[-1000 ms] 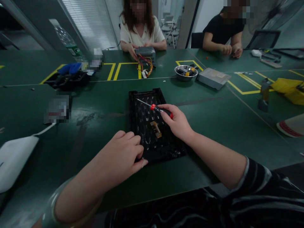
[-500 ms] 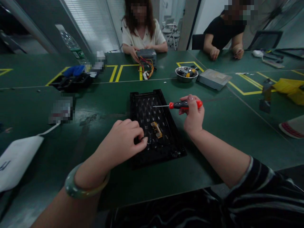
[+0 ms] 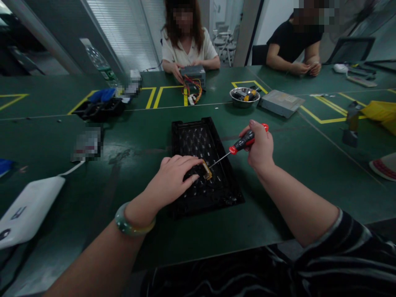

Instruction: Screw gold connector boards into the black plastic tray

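Observation:
A black plastic panel (image 3: 229, 181) with a patterned inside lies on the green table before me. On it rests a small yellow-brown part (image 3: 207, 171), its kind too small to tell. My left hand (image 3: 175, 177), with a jade-like bangle at the wrist, grips this part, index fingertip at its upper end and thumb at its near side. In my right hand (image 3: 260, 146) is a red and black screwdriver (image 3: 243, 143), fingers wrapped round the handle. Its thin shaft slants down to the left, with the tip at the part's right edge; contact is hard to make out.
Beyond the panel stand a metal bowl (image 3: 244, 98) of small items and a grey metal box (image 3: 281, 103). A white device (image 3: 34, 210) with a cable lies at left, a black tray (image 3: 99, 108) behind it. Two people sit across the table, one handling a power supply (image 3: 193, 76).
My left hand has moved right and forward from a curled pose onto the small part. My right hand has tilted the screwdriver, bringing its tip down to the part.

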The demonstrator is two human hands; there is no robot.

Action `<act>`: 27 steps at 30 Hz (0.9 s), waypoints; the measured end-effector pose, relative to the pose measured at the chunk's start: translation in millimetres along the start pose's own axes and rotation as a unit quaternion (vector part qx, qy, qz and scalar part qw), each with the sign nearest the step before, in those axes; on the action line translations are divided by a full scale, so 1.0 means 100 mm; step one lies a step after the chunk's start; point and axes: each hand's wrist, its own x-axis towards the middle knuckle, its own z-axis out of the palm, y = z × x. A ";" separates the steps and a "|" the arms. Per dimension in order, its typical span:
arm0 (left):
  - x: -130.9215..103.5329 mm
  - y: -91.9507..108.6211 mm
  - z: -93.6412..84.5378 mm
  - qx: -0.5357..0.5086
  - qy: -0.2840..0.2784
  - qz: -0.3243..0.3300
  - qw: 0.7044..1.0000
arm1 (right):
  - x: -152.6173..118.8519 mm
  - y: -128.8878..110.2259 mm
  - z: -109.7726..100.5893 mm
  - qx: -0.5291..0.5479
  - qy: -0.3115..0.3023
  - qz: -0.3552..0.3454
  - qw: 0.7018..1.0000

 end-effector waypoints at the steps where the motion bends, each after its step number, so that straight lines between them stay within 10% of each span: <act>1: 0.00 -0.01 0.02 -0.001 -0.003 -0.003 1.000 | -0.02 0.01 0.02 -0.001 -0.013 0.011 1.000; 16: 0.00 -0.04 -0.02 0.015 0.015 -0.001 1.000 | -0.14 -0.11 0.08 0.063 -0.037 0.008 0.997; 22: 0.02 -0.07 -0.09 -0.080 0.128 -0.083 0.985 | 0.02 -0.20 -0.05 0.052 0.020 -0.026 0.998; 27: 0.04 -0.12 0.01 -0.208 0.224 -0.144 0.941 | 0.03 -0.32 -0.08 0.081 -0.048 -0.041 0.995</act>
